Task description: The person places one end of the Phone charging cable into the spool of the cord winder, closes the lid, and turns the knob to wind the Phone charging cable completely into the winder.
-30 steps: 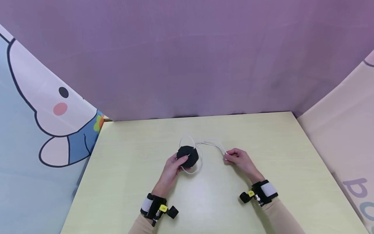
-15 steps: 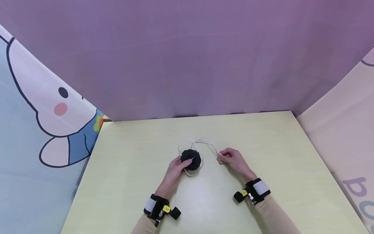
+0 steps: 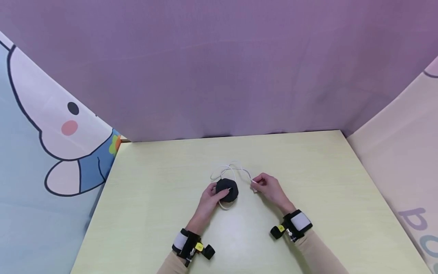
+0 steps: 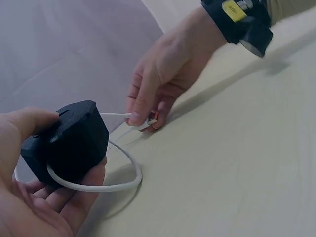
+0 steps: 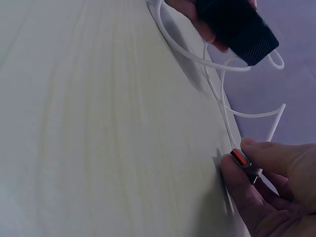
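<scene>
My left hand [image 3: 206,202] holds a black, many-sided block [image 3: 226,183], its thumb on the top face and its fingers underneath. A white cable [image 4: 106,188] comes out of the block and curves round it in loose loops. To the right, my right hand [image 3: 272,191] pinches the cable's end between thumb and fingers. A USB plug [image 5: 240,158] with an orange inside pokes out of that pinch in the right wrist view. Beside it sits a second, darker connector end [image 5: 254,175], partly hidden by the fingers. The block's underside is mostly covered by the left hand.
A pale wooden table [image 3: 164,171] lies under both hands. Behind it hangs a purple cloth [image 3: 219,76], with a cartoon-printed cloth [image 3: 61,152] at the left and a pale one [image 3: 393,160] at the right. Each wrist wears a strapped camera.
My right hand has moved left, closer to the block, with the cable end in its pinch. The left hand and block have shifted slightly right and nearer. The cable loops have changed shape.
</scene>
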The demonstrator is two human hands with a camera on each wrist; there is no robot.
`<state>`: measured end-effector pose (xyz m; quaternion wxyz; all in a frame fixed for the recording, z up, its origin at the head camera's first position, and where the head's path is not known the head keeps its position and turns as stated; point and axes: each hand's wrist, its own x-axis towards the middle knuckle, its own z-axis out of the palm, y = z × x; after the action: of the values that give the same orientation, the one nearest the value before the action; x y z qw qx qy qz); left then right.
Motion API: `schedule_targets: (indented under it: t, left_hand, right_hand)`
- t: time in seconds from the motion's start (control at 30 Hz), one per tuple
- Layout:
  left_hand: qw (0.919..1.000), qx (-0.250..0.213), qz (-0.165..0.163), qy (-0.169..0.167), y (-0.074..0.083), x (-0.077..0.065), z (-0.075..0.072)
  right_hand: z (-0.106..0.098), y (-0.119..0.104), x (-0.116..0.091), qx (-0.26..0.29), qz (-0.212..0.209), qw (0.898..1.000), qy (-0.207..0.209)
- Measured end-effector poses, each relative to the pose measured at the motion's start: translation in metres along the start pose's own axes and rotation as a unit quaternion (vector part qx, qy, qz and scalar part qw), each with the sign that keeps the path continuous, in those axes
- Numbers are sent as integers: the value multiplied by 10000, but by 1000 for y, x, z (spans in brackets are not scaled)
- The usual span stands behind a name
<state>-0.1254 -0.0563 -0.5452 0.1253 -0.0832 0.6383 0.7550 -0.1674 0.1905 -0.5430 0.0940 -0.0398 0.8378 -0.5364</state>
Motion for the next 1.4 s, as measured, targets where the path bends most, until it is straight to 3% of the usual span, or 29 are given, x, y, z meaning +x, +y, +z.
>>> schedule_targets:
  t: [0.13, 0.33, 0.57, 0.77, 0.87, 1.13, 1.2, 1.4]
  left_hand:
    - [9983, 433, 385, 21, -4, 2, 1]
    - [9896, 1133, 888, -7, -7, 0, 2]
    - [9662, 2242, 1262, 154, -9, -3, 3]
    - [9550, 2648, 1319, 232, -9, -4, 5]
    - [9456, 2908, 1430, 296, -9, -3, 5]
    - [9034, 3796, 1868, 703, -8, -4, 5]
    - [8980, 3882, 1937, 736, -7, -4, 5]
    - [8971, 3921, 1921, 672, -7, -3, 4]
  right_hand:
    - [4, -1, 0, 25, -198, 9998, -7]
    - [9, -1, -1, -140, -305, 9994, 18]
    - [11, 0, -2, -270, -439, 9987, 8]
    - [11, 2, -2, -310, -614, 9976, -19]
    - [11, 3, -3, -339, -612, 9975, -25]
    - [10, 2, -3, -294, -532, 9981, -102]
    - [10, 2, -3, -286, -548, 9980, -116]
    - [10, 2, -3, -275, -539, 9981, -92]
